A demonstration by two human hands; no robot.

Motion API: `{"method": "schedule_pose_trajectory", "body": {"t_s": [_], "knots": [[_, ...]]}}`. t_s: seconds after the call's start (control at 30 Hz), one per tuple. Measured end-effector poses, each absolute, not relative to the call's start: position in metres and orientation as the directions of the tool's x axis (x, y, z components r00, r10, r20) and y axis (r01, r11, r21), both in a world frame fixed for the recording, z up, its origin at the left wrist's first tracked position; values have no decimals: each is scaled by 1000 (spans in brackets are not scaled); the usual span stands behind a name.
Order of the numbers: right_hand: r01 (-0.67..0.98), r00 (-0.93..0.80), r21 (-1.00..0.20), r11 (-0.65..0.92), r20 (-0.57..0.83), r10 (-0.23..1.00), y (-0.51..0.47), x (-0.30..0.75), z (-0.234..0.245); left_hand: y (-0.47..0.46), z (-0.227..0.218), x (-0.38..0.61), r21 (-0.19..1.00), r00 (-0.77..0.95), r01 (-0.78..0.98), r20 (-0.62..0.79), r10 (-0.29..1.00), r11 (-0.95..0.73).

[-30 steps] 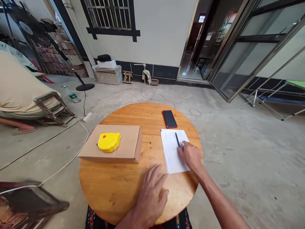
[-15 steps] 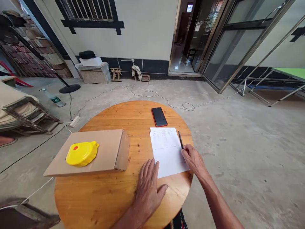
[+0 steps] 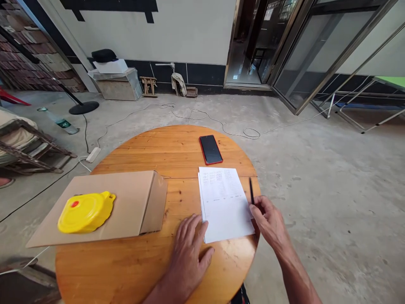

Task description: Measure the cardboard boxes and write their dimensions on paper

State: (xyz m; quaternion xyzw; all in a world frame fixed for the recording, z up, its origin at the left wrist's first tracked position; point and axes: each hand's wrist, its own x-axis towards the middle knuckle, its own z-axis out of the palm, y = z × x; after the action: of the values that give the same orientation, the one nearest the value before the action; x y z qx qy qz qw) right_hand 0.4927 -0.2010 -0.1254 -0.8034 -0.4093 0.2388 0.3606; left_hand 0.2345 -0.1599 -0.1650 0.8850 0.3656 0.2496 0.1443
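My right hand [image 3: 270, 221] grips a black pen [image 3: 252, 191] at the right edge of the paper, the pen pointing away from me. White sheets of paper [image 3: 223, 211] with lines of writing in their upper part lie on the round wooden table [image 3: 136, 268]. Flat on the wood, at the lower left of the sheets, rests my left hand [image 3: 188, 261], its thumb spread and a fingertip at the paper's left edge. Beyond the paper lies a phone [image 3: 211, 149] with a red rim and a dark screen.
On the table's left, a cardboard box [image 3: 126, 207] carries a yellow lidded container [image 3: 87, 212] with a red button. A wooden chair [image 3: 31, 145], a plastic bottle [image 3: 63, 123] and a power strip [image 3: 93, 154] are on the floor to the left. A cable trails behind the table.
My right hand has moved to the right with the pen, away from the sheet's middle. My left hand sits a little farther left of the paper. The view has tilted down.
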Motion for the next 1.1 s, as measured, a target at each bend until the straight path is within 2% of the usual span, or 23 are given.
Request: {"method": "schedule_pose_trajectory", "body": {"t_s": [0.13,0.23,0.3,0.4,0.5,0.63,0.83,0.97,1.1], "knots": [[479,543,-830,-286,24,840,-215,488,-118,-166,-156,227,463,591,526,405,698,-713],[607,371,-763,-221,26,928,-216,474,-114,-175,-144,226,481,634,419,453,627,-770],[748,168,-654,-111,24,985,-214,465,-116,-180,-139,227,476,676,354,465,572,-805],[904,-110,-410,122,51,993,-209,461,-124,-187,-138,230,446,716,361,430,550,-819],[947,-257,-182,265,63,964,-203,463,-129,-192,-143,232,412,723,432,374,581,-803],[918,-393,-49,395,40,919,-194,462,-125,-195,-150,231,374,726,464,358,587,-803],[851,-521,-2,524,116,846,-183,466,-124,-193,-149,228,347,748,455,351,563,-820],[891,-426,-90,446,174,888,-183,467,-119,-192,-148,228,346,746,453,357,562,-822],[906,-361,-191,378,120,925,-187,458,-113,-191,-150,230,341,738,450,378,559,-825]]}}
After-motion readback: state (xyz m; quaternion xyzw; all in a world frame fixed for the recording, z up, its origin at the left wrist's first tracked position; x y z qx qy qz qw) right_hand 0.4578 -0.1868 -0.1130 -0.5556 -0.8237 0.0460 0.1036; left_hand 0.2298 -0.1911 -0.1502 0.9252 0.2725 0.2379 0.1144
